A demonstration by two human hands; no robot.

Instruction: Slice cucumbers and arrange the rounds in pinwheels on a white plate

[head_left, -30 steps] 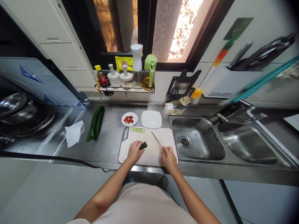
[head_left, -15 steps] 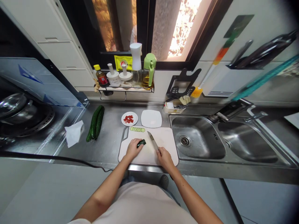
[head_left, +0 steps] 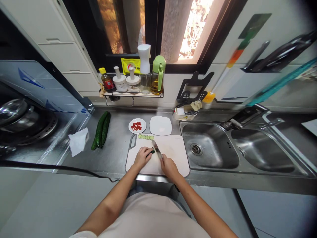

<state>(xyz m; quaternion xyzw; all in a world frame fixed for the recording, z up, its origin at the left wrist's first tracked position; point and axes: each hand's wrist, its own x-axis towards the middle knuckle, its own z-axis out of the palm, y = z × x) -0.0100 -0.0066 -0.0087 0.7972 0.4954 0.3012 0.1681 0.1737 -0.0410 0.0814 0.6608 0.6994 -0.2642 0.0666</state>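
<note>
Below a kitchen window, two whole cucumbers (head_left: 99, 132) lie together at the left of a steel desk (head_left: 119, 148); glossy and firm-looking, each is probably the heaviest food on view, apt to roll and best lifted around its middle. Rightward, a small plate (head_left: 130, 127) bears red pieces (head_left: 136, 126), just beyond a white cutting board (head_left: 177, 143). Over the board's left half, a person's left grip (head_left: 142, 157) closes on a short dark-green piece (head_left: 153, 151); from where I stand, how each finger is set cannot be made out. Near the board's far edge, pale green slices (head_left: 145, 137) overlap in a row, likely wet, limp and easily torn, better scooped than pinched. The held piece itself should prove light and stiff, slick along the skin, wetter at any cut face; the end away from the blade looks the safer hold, fingertips tucked back. Just right of it slants a knife (head_left: 157, 149), tip toward the slices; whether steel meets cucumber, I cannot tell. The right grip (head_left: 169, 168) is wrapped around its handle, clear of the edge.
</note>
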